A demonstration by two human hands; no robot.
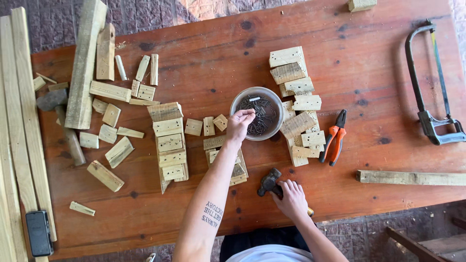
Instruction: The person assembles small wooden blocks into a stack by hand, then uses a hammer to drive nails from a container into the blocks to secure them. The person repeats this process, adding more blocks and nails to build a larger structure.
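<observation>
Head view: left hand [240, 123] fingers pinch nails [259, 116]; right hand [291, 198] grips hammer [270, 182].

The left hand [240, 123] is stretched forward on a long, nearly straight bare forearm, fingers bunched and curled downward over the near rim of the round bowl [239, 103] of nails, fingertips dipping inside it. The right hand [291, 196] sits well nearer the body than the bowl, below and slightly right of it, knuckles up, fingers closed in a fist around a hammer handle, wrist bent inward.
</observation>
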